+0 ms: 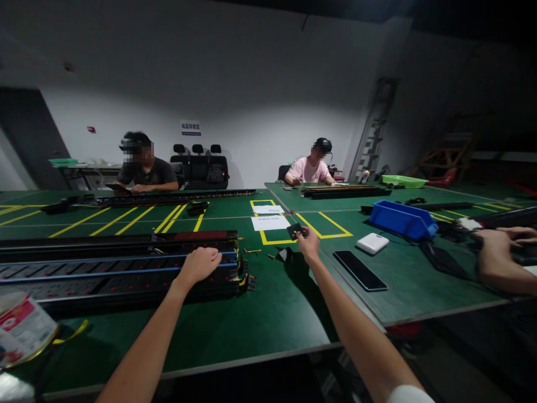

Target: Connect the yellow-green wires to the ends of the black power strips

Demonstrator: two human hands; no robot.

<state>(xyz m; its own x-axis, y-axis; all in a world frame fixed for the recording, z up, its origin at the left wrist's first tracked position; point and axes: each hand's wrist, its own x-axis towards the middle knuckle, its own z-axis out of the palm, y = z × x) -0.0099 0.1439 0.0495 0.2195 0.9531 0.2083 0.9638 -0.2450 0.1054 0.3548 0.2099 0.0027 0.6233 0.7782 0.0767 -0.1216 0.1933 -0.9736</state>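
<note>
Head view: a pale wall [251, 84] backs the scene, and below it spreads a broad green table [260, 330] marked with yellow lines [134, 220]. Long black strips [104, 280], edged with blue lines and dotted red, lie side by side across its near left part, with loose yellow wire ends [243, 280] at their right end. Two co-workers sit across the table, one in a dark top [159, 179], the other in a pink top [308, 169]; a third person's hand [495, 246] shows at the right edge. On the right half stands a blue bin [398, 219]; a labelled tin [27, 330] sits at the near left corner. A dark phone [359, 270] lies flat, and just beyond it a white case [372, 243].

The left hand [200, 264] rests on the right end of the strips, fingers curled — whether it grips anything, I cannot tell. The right hand [308, 243] is raised over the table, thumb and fingers pinching a small black piece [292, 230] — this appears just in front of a white paper sheet [268, 223].
</note>
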